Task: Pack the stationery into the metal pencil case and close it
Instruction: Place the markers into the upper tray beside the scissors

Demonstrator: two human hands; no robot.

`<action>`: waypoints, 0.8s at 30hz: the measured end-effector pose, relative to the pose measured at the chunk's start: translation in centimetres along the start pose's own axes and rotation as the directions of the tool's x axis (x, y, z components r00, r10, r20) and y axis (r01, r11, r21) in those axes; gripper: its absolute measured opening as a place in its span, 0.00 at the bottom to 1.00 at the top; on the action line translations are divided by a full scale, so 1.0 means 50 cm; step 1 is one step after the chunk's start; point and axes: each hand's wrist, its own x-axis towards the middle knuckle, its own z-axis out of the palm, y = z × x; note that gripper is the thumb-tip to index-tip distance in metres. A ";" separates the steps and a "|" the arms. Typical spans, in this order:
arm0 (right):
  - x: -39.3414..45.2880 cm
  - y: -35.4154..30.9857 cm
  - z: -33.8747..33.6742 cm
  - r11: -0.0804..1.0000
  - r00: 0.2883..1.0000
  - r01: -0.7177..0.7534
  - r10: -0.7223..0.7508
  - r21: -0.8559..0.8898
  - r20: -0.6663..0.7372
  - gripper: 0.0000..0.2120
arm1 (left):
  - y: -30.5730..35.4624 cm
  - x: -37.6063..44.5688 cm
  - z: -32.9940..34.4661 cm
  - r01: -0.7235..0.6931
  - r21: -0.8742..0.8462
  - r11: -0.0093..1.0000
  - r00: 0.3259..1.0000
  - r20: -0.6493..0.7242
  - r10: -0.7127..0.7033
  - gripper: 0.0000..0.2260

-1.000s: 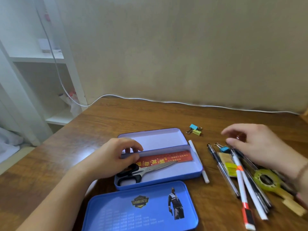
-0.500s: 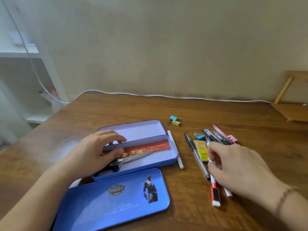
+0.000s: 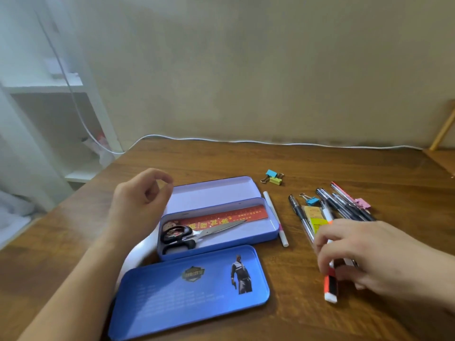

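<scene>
Metal pencil case (image 3: 261, 236) open mid-table; red ruler (image 3: 229, 217) and black-handled scissors (image 3: 187, 236) lie in its tray. Blue lid (image 3: 189, 291) flat on the near side, touching the tray's front wall. Our left hand (image 3: 138, 205) hovers over the case's left end, fingers loosely curled, holding nothing. Our right hand (image 3: 366, 254) rests on the pen pile (image 3: 344, 205), fingertips closing on an orange-and-white marker (image 3: 330, 286). White pen (image 3: 275, 217) just beside the tray's right edge. Two binder clips (image 3: 272, 177) farther back; bare wood beyond them up to the white cable (image 3: 270, 142) along the table's far edge
</scene>
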 end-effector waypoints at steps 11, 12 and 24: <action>0.183 -0.089 0.001 0.955 0.935 0.083 0.024 0.284 -0.355 0.15 | -0.010 0.001 -0.009 0.011 -0.217 0.976 0.965 0.259 0.047 0.05; 0.217 -0.089 0.008 0.964 0.934 0.059 0.037 0.257 -0.355 0.15 | -0.007 0.000 -0.014 0.008 -0.257 0.966 0.947 0.313 0.075 0.08; 0.341 -0.102 0.047 0.929 0.920 0.068 0.082 0.363 -0.383 0.13 | -0.008 0.002 -0.009 -0.093 -0.184 0.978 0.949 0.279 0.143 0.05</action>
